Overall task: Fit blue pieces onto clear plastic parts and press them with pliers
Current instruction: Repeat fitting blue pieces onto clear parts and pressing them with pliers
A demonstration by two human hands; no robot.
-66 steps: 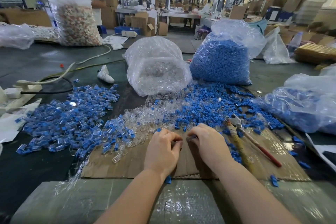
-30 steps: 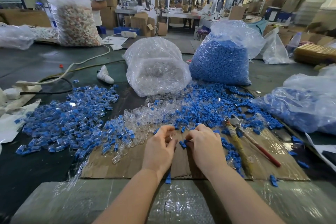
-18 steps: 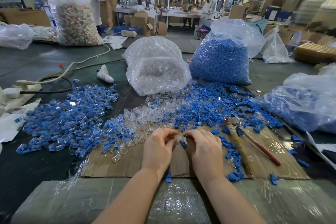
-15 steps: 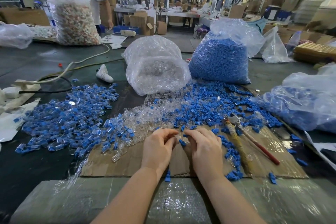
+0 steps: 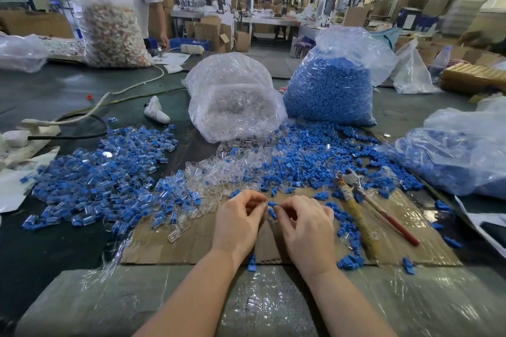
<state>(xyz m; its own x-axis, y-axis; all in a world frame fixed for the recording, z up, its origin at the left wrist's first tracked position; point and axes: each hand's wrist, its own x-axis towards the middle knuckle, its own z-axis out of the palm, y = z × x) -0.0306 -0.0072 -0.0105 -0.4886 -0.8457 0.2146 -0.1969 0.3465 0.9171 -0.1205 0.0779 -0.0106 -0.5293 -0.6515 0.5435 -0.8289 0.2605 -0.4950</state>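
Fitting step: judged under way, with both hands meeting over the flat brown cardboard sheet [image 5: 191, 243], the landmark for every place below.
Left hand [image 5: 238, 223]: fingers curled inward at the far middle of the cardboard; what they pinch is too small and clear to make out, so I cannot tell if a clear part is in them.
Right hand [image 5: 306, 224]: fingers curled, its fingertips [image 5: 277, 208] pinching a small blue plastic piece [image 5: 271, 210] between the two hands.
Blue piece axis: its long axis seems to run roughly from the far side toward the near side of the cardboard, with a slight tilt; which end leads I cannot tell.
Loose clear plastic parts [image 5: 219, 169]: heaped just past the far edge of the cardboard.
Loose blue pieces [image 5: 306, 161]: spread past the far right edge of the cardboard.
Fitted blue-and-clear parts [image 5: 104, 172]: piled off the left side of the cardboard.
Long-handled pliers with one red and one tape-wrapped handle [image 5: 364, 213]: lying untouched on the right part of the cardboard, the metal end pointing away.
Risk, misfit: a piece entered skewed could jam or sit crooked before pressing.
Risk, drop: so small a piece may slip from the pinch into the loose scatter.
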